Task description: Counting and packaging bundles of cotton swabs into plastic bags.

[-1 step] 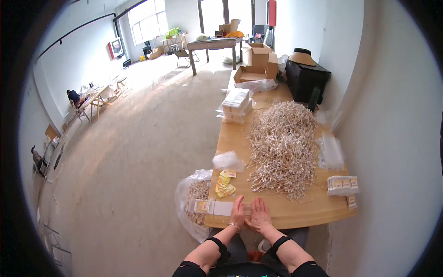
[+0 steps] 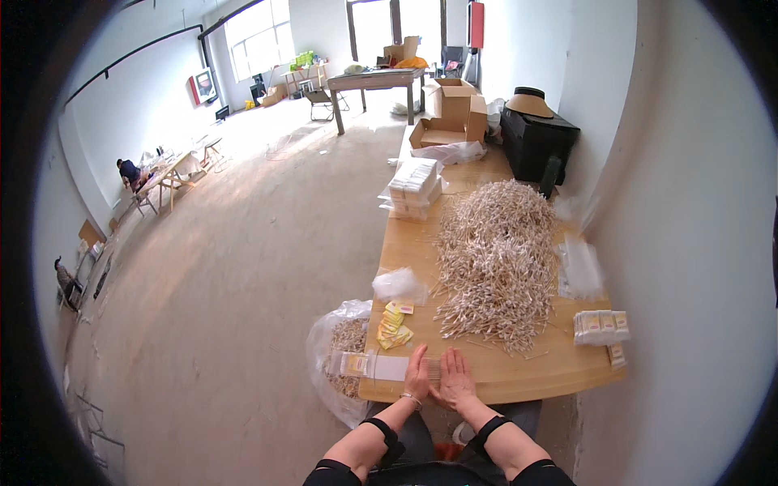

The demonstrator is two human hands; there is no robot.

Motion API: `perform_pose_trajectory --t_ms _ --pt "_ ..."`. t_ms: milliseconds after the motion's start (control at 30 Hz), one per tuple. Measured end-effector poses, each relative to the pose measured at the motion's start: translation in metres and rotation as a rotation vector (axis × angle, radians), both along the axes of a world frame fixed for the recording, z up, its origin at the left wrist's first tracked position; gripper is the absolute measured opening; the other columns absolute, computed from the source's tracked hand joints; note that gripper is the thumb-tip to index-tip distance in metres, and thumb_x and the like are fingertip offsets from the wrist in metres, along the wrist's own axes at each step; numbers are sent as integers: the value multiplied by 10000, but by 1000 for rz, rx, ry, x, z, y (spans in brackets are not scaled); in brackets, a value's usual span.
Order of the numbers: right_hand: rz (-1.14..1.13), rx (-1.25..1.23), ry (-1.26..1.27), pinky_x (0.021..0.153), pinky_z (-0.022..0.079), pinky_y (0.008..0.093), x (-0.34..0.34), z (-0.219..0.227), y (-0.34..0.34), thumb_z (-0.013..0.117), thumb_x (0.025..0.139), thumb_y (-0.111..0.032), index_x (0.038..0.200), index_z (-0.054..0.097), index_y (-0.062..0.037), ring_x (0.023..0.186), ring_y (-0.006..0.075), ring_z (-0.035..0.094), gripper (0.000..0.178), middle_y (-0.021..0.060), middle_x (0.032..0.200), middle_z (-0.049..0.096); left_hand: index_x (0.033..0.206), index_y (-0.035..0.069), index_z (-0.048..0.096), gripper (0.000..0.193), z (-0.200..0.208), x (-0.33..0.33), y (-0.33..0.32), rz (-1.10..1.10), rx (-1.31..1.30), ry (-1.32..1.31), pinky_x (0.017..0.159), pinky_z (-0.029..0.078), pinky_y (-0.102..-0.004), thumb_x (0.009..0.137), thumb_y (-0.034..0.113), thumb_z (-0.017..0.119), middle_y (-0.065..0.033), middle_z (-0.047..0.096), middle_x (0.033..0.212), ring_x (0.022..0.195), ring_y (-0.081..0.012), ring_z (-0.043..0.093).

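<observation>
A row of cotton swabs lies side by side on the table near its front edge. Along the row's left side my left hand stands with its fingers stretched out. My right hand rests on the right side of the row, fingers straight and flat. A white strip runs left from my left hand to a clear packet with a yellow label at the table's edge. Behind the strip lie yellow cards in a loose fan. A large heap of cotton swabs covers the middle of the table.
Clear bags lie at the left edge, and filled packets at the right. White stacked packs, a cardboard box and a black box stand farther back. A plastic sack of swabs is beside the table.
</observation>
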State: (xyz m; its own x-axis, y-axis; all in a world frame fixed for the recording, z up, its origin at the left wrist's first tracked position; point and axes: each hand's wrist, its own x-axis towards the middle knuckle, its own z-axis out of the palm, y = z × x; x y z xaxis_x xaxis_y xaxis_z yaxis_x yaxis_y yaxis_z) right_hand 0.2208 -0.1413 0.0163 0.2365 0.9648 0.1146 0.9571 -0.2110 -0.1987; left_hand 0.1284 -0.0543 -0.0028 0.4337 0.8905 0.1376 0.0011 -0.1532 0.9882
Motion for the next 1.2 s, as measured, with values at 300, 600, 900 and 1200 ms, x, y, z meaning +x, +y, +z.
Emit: perform_pose_trajectory --t_ms 300,600,900,1200 --pt "21 10 45 1099 123 464 1 -10 6 549 750 -520 1343 227 80 1337 381 166 903 251 1412 222 1253 -36 455 432 -18 2 10 -3 -125 -54 1025 308 -336 963 264 347 -178 486 1279 1213 -268 432" --pt "3 7 66 1112 96 436 6 7 11 582 724 -544 1370 173 66 1360 340 123 978 234 1444 148 1170 21 538 326 21 -29 6 -42 246 219 951 366 -361 879 165 514 -173 521 1151 1085 -298 478" --pt "18 -5 7 1115 85 441 0 2 2 568 737 -523 1375 155 63 1364 341 112 960 227 1452 126 1272 130 481 513 47 -64 -32 -338 604 713 874 320 -397 809 308 612 -108 454 1022 960 -284 424" --pt "10 -5 8 1112 100 443 1 6 6 549 760 -490 1371 166 64 1362 344 117 909 229 1450 128 1317 152 429 599 43 -60 -30 -334 658 795 886 274 -409 811 446 557 -100 430 1040 981 -276 394"
